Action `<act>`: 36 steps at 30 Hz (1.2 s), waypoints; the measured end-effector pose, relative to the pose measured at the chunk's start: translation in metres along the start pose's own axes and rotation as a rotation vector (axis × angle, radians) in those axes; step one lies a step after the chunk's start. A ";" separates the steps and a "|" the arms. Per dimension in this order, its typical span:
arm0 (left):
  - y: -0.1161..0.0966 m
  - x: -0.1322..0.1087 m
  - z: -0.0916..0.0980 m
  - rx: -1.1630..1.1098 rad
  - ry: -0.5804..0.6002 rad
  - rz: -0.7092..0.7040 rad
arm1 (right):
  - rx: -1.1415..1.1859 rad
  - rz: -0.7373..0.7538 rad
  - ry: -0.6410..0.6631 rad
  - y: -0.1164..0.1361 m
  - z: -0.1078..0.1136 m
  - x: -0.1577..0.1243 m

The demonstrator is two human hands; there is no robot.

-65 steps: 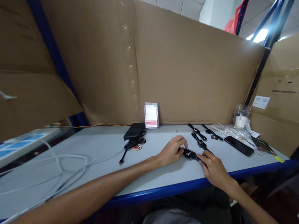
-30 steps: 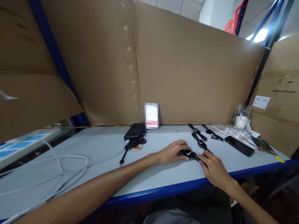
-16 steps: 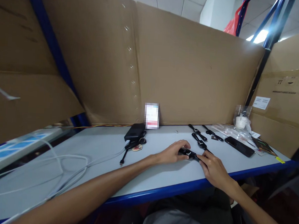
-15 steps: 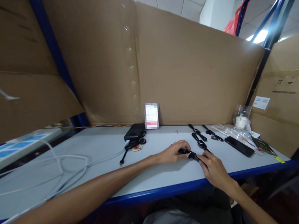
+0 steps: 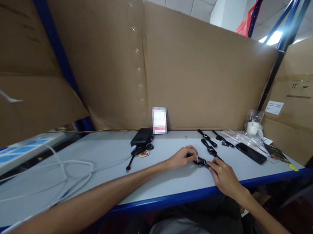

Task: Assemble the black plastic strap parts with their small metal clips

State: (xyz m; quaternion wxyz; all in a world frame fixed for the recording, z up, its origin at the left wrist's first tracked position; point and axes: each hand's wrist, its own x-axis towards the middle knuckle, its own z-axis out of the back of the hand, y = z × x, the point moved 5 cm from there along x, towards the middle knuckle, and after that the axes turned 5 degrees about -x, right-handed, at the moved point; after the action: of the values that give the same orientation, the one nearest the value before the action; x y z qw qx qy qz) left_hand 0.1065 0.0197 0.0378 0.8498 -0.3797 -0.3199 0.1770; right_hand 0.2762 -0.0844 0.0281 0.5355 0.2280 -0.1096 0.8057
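A small black strap-like device (image 5: 200, 161) lies low over the grey table between my two hands. My left hand (image 5: 182, 157) has its thumb and fingers pinched at the device's left end; what sits between the fingertips is too small to tell. On the other side, my right hand (image 5: 223, 174) grips the device's right end between thumb and fingers. Just behind my right hand lies a similar black strap (image 5: 209, 148). Farther back are another black strap (image 5: 206, 138) and a thin black one (image 5: 222, 138).
A black box (image 5: 141, 137) with cables stands left of a lit, blurred screen (image 5: 159, 120). A black phone (image 5: 250, 153), plastic bags (image 5: 252, 128) and a leaflet (image 5: 275, 152) lie at the right. White cables (image 5: 91, 173) cross the left side. Cardboard (image 5: 196, 73) walls the back.
My left thumb and fingers have shifted on the device's left end and drawn closer together. My right hand keeps its grip almost unmoved.
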 end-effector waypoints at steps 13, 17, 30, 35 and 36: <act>-0.003 0.001 0.000 0.006 -0.029 0.004 | -0.006 -0.011 0.017 0.002 0.002 0.001; -0.007 0.001 -0.003 -0.013 0.027 -0.043 | -0.001 -0.015 0.012 0.001 0.001 0.001; -0.006 0.001 -0.002 -0.007 0.002 -0.019 | -0.012 -0.016 0.023 0.001 0.001 0.001; -0.003 0.001 -0.002 0.036 -0.034 0.003 | -0.006 -0.008 0.014 0.000 0.000 0.000; -0.003 0.001 -0.003 0.034 -0.021 -0.001 | -0.007 -0.008 0.013 0.000 0.000 0.000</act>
State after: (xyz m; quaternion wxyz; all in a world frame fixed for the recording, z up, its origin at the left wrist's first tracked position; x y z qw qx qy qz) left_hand 0.1095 0.0166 0.0393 0.8527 -0.3633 -0.3262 0.1859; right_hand 0.2763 -0.0842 0.0282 0.5403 0.2214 -0.1080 0.8046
